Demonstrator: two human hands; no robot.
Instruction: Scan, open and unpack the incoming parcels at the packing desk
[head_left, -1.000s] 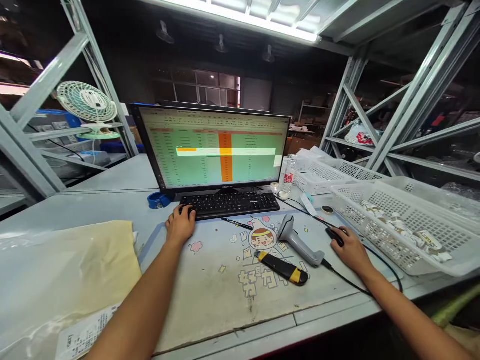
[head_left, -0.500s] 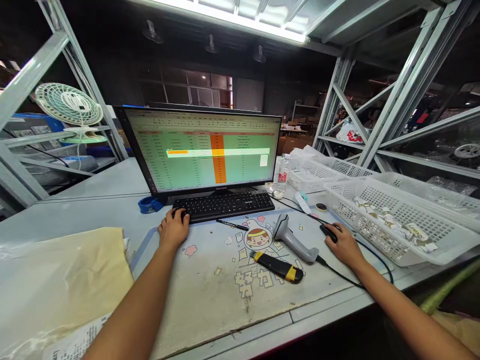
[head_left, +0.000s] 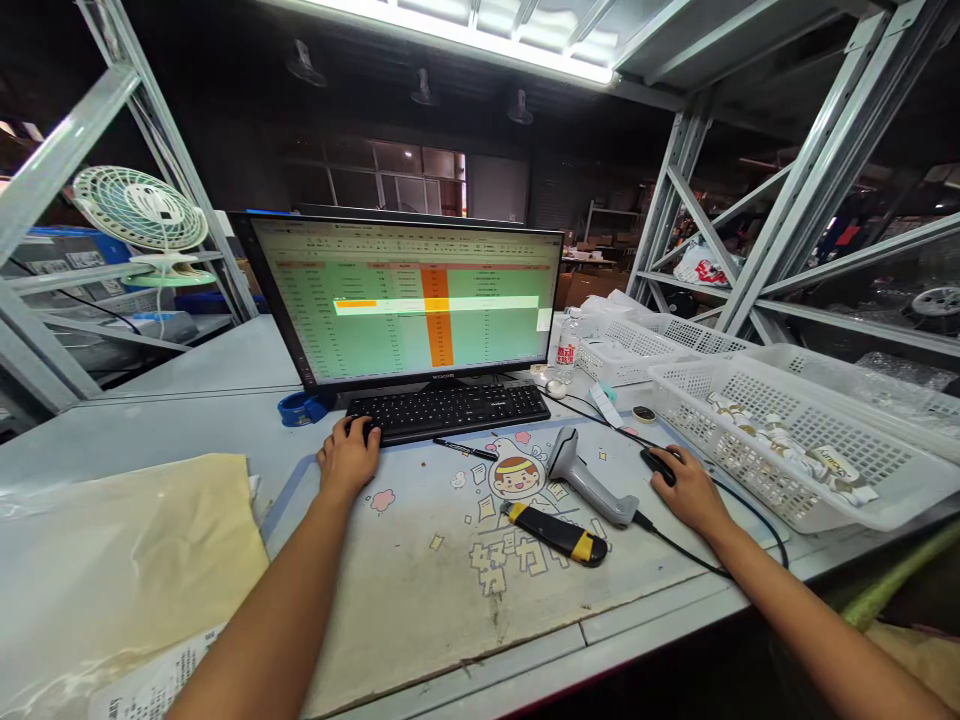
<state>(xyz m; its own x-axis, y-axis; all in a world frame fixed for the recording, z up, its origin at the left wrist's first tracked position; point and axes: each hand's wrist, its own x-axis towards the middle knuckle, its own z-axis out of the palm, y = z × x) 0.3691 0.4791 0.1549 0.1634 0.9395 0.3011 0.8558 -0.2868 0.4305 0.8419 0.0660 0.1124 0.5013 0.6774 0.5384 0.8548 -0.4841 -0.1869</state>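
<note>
My left hand (head_left: 347, 459) rests at the left end of a black keyboard (head_left: 450, 409), fingers curled onto the corner keys. My right hand (head_left: 688, 491) lies over a black mouse (head_left: 658, 464) and holds it. Behind the keyboard a monitor (head_left: 409, 300) shows a green spreadsheet with an orange column and a pale highlighted row. Between my hands, on a printed desk mat (head_left: 465, 560), lie a grey barcode scanner (head_left: 589, 486), a black and yellow utility knife (head_left: 555, 533) and a black pen (head_left: 463, 449).
White perforated baskets (head_left: 795, 440) with small packets fill the right side; a water bottle (head_left: 568, 348) stands by them. A beige bag and a printed label (head_left: 127, 570) lie on the left. A small fan (head_left: 139, 215) and a blue tape roll (head_left: 298, 408) sit behind. Metal rack posts frame the desk.
The view shifted slightly to the right a second ago, then held. A small pale box on the screen's right edge moved. Both hands stay where they were.
</note>
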